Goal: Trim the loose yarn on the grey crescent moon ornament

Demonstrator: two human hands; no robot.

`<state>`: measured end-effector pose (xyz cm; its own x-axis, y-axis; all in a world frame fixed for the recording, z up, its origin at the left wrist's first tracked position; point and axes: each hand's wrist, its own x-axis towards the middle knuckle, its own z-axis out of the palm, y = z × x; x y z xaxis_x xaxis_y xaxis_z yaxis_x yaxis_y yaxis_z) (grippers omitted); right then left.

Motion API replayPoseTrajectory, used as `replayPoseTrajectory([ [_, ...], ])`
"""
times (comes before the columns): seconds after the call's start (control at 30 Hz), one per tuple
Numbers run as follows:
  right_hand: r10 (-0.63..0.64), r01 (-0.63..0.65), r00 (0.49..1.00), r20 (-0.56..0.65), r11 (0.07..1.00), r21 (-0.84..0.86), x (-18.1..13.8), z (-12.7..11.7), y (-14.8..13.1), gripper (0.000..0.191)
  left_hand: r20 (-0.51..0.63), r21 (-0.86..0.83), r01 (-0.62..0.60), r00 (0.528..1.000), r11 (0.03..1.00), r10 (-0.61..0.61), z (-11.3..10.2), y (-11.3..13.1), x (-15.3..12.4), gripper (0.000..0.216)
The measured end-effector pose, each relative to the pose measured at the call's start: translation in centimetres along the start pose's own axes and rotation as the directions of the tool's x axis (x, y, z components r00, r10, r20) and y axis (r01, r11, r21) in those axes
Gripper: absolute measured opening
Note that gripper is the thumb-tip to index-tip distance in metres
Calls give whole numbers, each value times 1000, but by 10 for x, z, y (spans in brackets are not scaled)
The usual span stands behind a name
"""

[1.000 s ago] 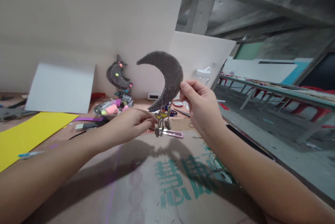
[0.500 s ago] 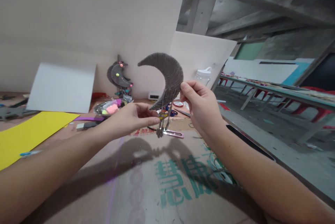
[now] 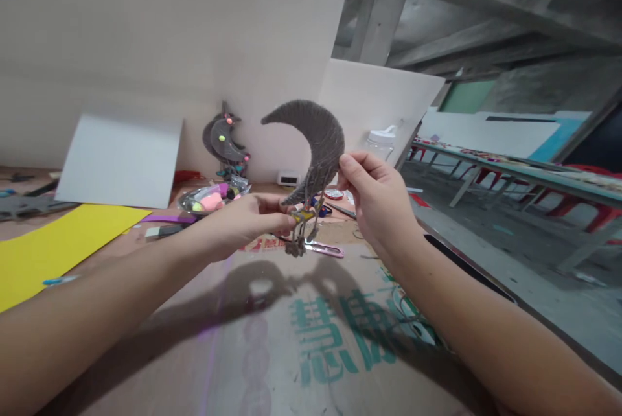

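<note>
A grey, yarn-wrapped crescent moon ornament (image 3: 321, 131) is held up above the table. My right hand (image 3: 372, 192) pinches its outer right edge between thumb and fingers. Close to its lower tip, my left hand (image 3: 265, 218) is closed, thumb against fingers, at a small yellow piece (image 3: 305, 214) among the hanging strings. Whether the left fingers also grip the crescent's tip is hard to see. Below, the strings end in a small grey-brown cluster (image 3: 295, 247). A pink utility knife (image 3: 324, 249) lies on the cardboard behind it.
Yellow sheet (image 3: 63, 247) and a leaning white board (image 3: 121, 160) are at left. Another decorated moon (image 3: 226, 137) stands against the back panel. A bag of colourful pieces (image 3: 208, 199), small clock (image 3: 288, 178) and clear bottle (image 3: 381, 140) sit behind. A black flat object (image 3: 466, 267) lies at right.
The yellow piece and hanging strings have turned slightly, showing more of the yellow. Both hands keep their hold, and the whole view has shifted a little.
</note>
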<state>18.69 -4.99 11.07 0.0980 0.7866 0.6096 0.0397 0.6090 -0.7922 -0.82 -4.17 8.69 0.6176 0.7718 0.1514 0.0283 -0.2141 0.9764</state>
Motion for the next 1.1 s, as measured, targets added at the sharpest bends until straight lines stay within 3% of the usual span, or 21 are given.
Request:
replayPoseTrajectory([
  [0.17,13,-13,1000,-9,1000,-1,-1,1,0,16,16,76,26,1000,997,-27,-1,1,-2,9],
  [0.33,34,-35,999,-23,999,-30,-1,1,3,16,315,91,96,941,991,-120,-14,2,-3,25],
  [0.4,42,-43,999,-31,998,-47,-1,0,4,17,285,131,117,947,984,-150,-19,-1,-1,22],
  [0.47,39,-41,999,-32,997,-59,-2,-1,4,18,148,204,158,971,966,-190,-20,-8,3,21],
  [0.53,40,-41,999,-27,997,-58,-1,-1,4,18,15,111,111,993,988,-114,-17,-17,9,31],
  [0.6,47,-48,999,-19,997,-54,1,2,5,18,-62,-88,9,998,996,-15,-11,-26,15,43],
  [0.63,51,-51,999,-18,997,-51,2,4,6,18,-54,-217,14,998,976,-26,-8,-29,17,51],
  [0.73,66,-68,997,-40,997,-48,3,13,15,18,137,-469,181,982,865,-131,3,-36,14,70],
  [0.83,144,-148,988,-63,987,-56,-5,17,31,21,107,-572,246,968,782,-227,12,-41,-2,69],
  [0.9,194,-196,980,-31,977,-83,-14,14,42,23,149,-630,300,952,717,-268,16,-48,-15,66],
  [1.1,352,-350,936,18,934,-63,-41,0,66,24,142,-602,317,946,733,-293,21,-72,-33,39],
])
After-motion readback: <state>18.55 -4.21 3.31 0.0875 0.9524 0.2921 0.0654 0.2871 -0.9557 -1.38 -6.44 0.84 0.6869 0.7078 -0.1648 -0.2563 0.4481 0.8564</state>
